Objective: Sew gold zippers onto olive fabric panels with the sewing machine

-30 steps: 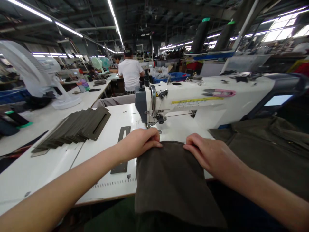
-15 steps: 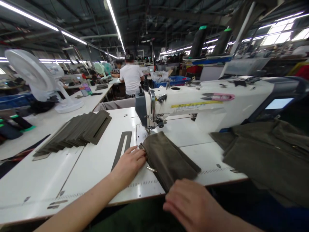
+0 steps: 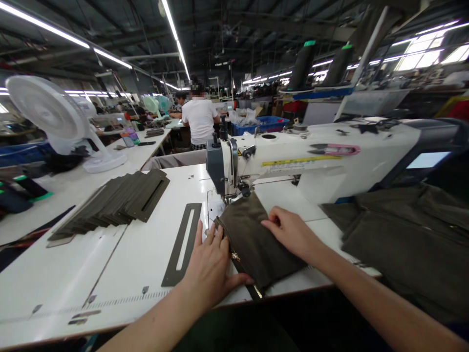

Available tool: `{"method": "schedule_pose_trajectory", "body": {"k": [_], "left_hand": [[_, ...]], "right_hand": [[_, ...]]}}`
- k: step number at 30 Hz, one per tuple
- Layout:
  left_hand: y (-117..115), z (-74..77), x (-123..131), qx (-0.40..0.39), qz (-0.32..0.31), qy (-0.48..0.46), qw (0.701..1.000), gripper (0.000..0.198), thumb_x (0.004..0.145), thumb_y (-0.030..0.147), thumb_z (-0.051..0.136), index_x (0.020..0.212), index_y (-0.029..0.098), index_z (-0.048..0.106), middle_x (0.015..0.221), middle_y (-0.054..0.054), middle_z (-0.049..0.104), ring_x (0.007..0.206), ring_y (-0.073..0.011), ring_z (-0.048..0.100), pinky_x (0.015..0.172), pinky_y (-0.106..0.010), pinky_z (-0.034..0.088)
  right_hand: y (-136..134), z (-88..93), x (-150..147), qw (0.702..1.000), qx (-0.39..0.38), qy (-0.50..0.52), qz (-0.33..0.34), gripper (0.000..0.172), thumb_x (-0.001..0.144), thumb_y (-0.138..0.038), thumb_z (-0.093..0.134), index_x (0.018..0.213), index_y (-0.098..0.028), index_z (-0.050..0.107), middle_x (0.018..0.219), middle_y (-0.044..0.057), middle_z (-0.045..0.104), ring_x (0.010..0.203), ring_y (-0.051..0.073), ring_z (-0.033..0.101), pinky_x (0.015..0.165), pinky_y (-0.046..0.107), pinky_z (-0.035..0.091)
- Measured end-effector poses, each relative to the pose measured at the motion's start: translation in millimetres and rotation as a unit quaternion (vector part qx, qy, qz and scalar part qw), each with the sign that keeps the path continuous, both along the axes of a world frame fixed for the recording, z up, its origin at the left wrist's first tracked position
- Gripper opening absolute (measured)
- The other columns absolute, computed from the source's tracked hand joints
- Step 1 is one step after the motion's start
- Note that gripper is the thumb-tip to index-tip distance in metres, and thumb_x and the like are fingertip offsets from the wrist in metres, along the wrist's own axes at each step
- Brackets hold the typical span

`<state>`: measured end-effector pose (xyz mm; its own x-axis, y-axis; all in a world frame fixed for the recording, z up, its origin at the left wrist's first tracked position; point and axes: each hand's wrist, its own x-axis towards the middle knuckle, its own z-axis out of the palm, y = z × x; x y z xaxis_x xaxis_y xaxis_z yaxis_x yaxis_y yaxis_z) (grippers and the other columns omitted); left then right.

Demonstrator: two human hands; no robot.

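Note:
A dark olive fabric piece (image 3: 252, 244) lies under the needle area of a white sewing machine (image 3: 286, 151). Along its left edge run a zipper and a metal zipper pull (image 3: 235, 256). My left hand (image 3: 210, 266) rests flat on that edge, fingers spread, thumb over the cloth. At the fabric's right side my right hand (image 3: 289, 227) is closed, thumb and forefinger pinching or pressing the cloth; its other fingers are curled. Just left of my left hand lies a flat slotted strip (image 3: 181, 244), its lower right end near my wrist.
A fanned stack of slotted olive pieces (image 3: 113, 200) lies on the left of the table. More olive fabric (image 3: 403, 234) is heaped at right. A white fan (image 3: 54, 112) stands on the neighbouring table, and pink-handled snips (image 3: 337, 149) rest against the machine. A person in white (image 3: 200, 120) is further back.
My right hand has moved from the fabric's near end up to its right side. My left hand has spread its fingers and laid them flat along the zipper edge. The cloth has turned slightly.

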<state>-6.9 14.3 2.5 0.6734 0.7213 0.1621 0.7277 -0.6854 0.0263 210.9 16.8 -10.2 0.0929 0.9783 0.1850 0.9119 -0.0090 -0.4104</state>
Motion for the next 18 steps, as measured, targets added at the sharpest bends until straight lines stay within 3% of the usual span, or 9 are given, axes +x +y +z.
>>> {"method": "schedule_pose_trajectory", "body": {"k": [6,10,15,18], "left_hand": [[17.4,9.0,-10.8,-0.050,-0.046,0.006,0.998,0.088,0.060,0.074,0.056,0.121,0.011,0.047,0.135,-0.018,0.039,0.129,-0.0368,0.026,0.105,-0.060,0.005],[26.0,14.5,-13.6,-0.102,-0.055,0.054,0.992,0.106,0.058,0.074,0.056,0.134,0.006,0.029,0.141,-0.021,0.027,0.131,-0.0375,0.017,0.104,-0.060,0.007],[27.4,14.3,-11.5,-0.091,-0.040,0.063,0.993,0.108,0.057,0.079,0.050,0.134,0.006,0.030,0.141,-0.021,0.025,0.129,-0.0407,0.018,0.104,-0.061,0.003],[27.8,12.6,-10.5,-0.089,-0.046,0.056,0.993,0.108,0.056,0.081,0.048,0.134,0.007,0.032,0.141,-0.021,0.026,0.129,-0.0410,0.020,0.104,-0.061,0.004]], "right_hand": [[5.8,0.4,28.6,0.998,-0.047,0.042,-0.026,0.014,0.076,-0.029,0.057,0.076,-0.021,0.046,0.058,-0.001,0.057,0.057,0.017,0.056,0.053,0.025,0.037],[18.4,0.6,16.4,0.998,-0.030,-0.008,-0.054,0.037,0.081,-0.045,0.051,0.103,-0.015,0.047,0.070,0.004,0.064,0.064,0.019,0.061,0.053,0.025,0.039],[32.3,-4.5,2.4,0.991,-0.011,-0.126,-0.042,0.021,0.088,-0.017,0.042,0.106,-0.014,0.051,0.080,0.010,0.064,0.071,0.024,0.062,0.056,0.030,0.038],[28.0,0.7,-4.4,0.985,0.008,-0.168,-0.027,0.026,0.085,-0.007,0.035,0.098,-0.012,0.057,0.094,0.017,0.062,0.084,0.030,0.059,0.065,0.037,0.040]]}}
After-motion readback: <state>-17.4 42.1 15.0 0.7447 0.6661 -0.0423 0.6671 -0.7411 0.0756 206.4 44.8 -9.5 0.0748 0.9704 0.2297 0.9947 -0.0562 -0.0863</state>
